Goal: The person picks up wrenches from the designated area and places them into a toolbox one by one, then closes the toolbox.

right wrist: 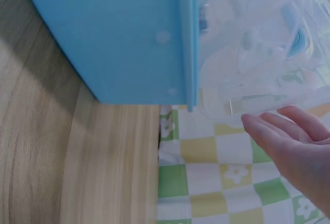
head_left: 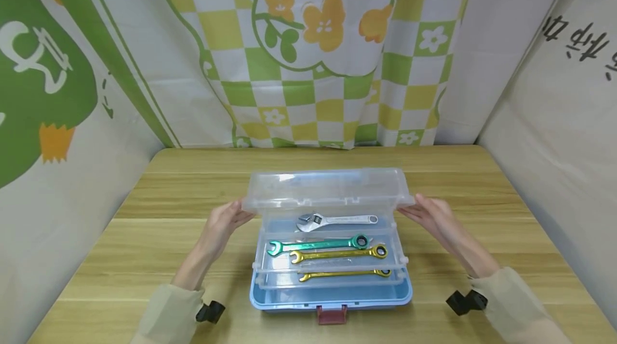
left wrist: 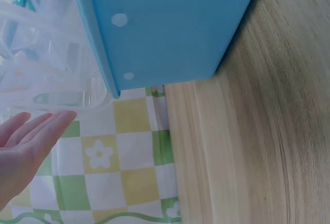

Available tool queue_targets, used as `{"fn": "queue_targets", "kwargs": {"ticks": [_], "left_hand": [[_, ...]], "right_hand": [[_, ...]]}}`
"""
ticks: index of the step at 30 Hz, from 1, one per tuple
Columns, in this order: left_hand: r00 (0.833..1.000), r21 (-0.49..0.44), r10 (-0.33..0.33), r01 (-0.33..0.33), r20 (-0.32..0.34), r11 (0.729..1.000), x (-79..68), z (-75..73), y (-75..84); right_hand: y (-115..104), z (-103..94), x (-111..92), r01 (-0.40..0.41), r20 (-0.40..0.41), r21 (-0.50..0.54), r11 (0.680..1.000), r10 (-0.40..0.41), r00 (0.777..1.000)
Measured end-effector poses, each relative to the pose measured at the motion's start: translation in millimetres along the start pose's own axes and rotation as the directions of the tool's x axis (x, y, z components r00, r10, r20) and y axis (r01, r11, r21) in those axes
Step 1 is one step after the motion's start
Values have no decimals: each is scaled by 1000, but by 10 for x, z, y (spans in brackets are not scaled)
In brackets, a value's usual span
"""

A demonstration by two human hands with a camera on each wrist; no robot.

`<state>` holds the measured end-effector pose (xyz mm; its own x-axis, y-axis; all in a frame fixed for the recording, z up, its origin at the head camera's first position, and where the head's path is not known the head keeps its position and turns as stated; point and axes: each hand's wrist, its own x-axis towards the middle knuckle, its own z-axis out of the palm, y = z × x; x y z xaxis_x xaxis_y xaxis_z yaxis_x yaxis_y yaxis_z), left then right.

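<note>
A blue toolbox (head_left: 332, 296) with a raised translucent lid (head_left: 328, 188) stands in the middle of the table. My left hand (head_left: 224, 223) touches the lid's left end, and in the left wrist view its fingers (left wrist: 49, 128) are straight against the clear plastic. At the lid's right end is my right hand (head_left: 431, 218); the right wrist view shows straight fingers (right wrist: 270, 131) at that edge. Clear trays inside hold a silver adjustable wrench (head_left: 347, 219), a green wrench (head_left: 318, 245), a gold wrench (head_left: 337, 254) and a smaller gold wrench (head_left: 344, 275).
A dark red latch (head_left: 331, 315) hangs at the box's front. The wooden table (head_left: 168, 258) reaches back to a patterned cloth (head_left: 299, 97). White printed cloths line the left and right sides.
</note>
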<state>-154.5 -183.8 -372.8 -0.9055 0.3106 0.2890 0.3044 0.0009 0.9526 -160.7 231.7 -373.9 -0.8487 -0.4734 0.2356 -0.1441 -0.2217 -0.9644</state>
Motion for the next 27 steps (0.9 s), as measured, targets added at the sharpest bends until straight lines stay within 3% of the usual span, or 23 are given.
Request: {"fn": "queue_targets", "kwargs": {"ticks": [5, 10, 14, 21, 27], "left_hand": [[997, 73, -79, 80, -23, 994, -66, 6, 87], [986, 168, -156, 164, -60, 972, -133, 16, 133], [987, 178, -154, 158, -36, 971, -188, 21, 124], [989, 174, -148, 143, 14, 974, -280, 12, 100], [986, 147, -158, 151, 42, 978, -337, 6, 102]], "right_hand": [[-101, 74, -88, -84, -79, -123, 989, 74, 994], [-141, 141, -171, -175, -142, -296, 939, 138, 980], [-148, 177, -222, -223, -179, -355, 908, 168, 969], [-148, 209, -294, -223, -165, -425, 877, 167, 972], [-165, 244, -356, -252, -164, -421, 871, 200, 966]]}}
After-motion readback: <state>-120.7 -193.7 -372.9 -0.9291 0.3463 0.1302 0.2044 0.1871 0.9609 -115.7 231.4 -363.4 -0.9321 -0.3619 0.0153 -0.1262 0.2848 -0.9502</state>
